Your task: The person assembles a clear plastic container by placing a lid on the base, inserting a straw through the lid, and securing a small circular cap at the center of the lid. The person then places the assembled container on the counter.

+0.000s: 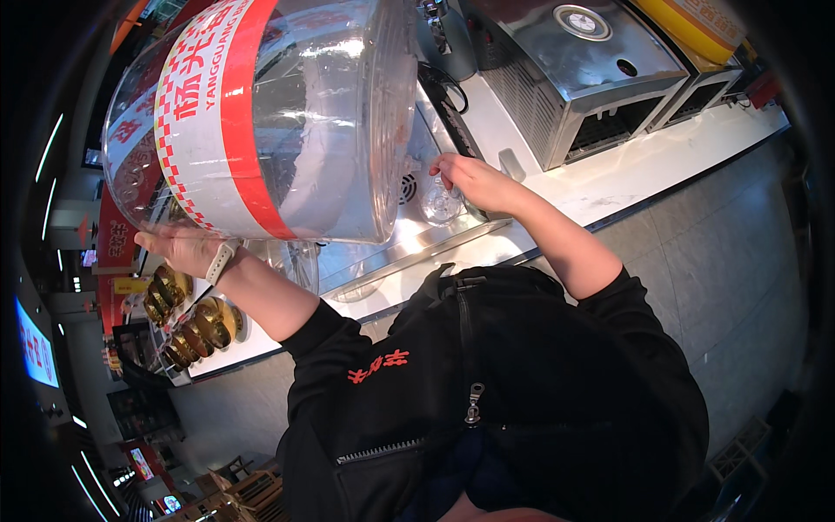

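Observation:
A big clear plastic dome cover (335, 113) with a red and white printed band is tilted up at the upper left. My left hand (187, 250) holds it from below at its rounded end; the thumb sticks out and the dome partly hides the fingers. Right of the dome's rim, my right hand (474, 180) is closed, with its fingers curled together. Just below those fingertips is a small clear, rounded plastic piece (441, 205); I cannot tell whether the fingers hold it. Under the dome lies a shiny metal surface (409, 242) with a round vent pattern.
A stainless steel oven-like machine (591, 78) with a round dial stands on the white counter (600, 187) at the right. A grey metal container (445, 39) and a black cable (457, 87) are behind. Gold-coloured rounded items (204, 331) stand at the counter's left end.

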### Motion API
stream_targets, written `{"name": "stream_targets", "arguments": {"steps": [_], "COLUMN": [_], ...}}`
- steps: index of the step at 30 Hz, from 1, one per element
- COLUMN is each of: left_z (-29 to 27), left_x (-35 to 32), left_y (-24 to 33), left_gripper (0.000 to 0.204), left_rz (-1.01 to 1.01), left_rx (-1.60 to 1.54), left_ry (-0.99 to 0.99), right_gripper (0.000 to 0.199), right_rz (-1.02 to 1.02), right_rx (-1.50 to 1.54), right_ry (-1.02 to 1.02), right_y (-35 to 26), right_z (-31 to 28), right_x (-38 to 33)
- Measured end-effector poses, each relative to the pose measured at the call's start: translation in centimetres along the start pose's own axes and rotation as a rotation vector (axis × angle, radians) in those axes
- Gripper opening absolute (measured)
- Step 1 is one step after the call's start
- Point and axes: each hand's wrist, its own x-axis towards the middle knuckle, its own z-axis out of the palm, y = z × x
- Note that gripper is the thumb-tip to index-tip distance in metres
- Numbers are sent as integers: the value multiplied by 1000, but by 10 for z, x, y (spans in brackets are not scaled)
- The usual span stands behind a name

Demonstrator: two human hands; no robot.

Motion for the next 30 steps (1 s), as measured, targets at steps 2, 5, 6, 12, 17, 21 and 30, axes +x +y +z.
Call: {"name": "stream_targets", "arguments": {"steps": [2,5,6,12,17,21,30], "left_z": [-1,-1,0,1,-2,-3,-4], "left_x": [0,-1,-2,-4,-4,-5,-10], "left_y": [1,3,4,8,9,10,13], "left_gripper": [63,66,67,73,80,87,89], "left_rz": [-17,-45,-84,-29,-35,-52,-78], "left_rx": [-11,-9,-23,4,30,20,40], "left_ry": [-5,-9,21,-10,-9,-26,-9], "right_gripper": [29,28,28,22,19,19,31], "right_rz": [12,-1,-2,-134,-152,-113,-44], "right_rx": [-70,-144,-179,-430,-580,-547,-17], "right_ry": [2,70,85,156,208,252,102], "right_y": [-1,-7,-10,-23,-27,-25,-8], "right_z": [-2,-1,0,-2,3,15,20], "right_x": [2,3,2,-3,-5,-4,-3]}}
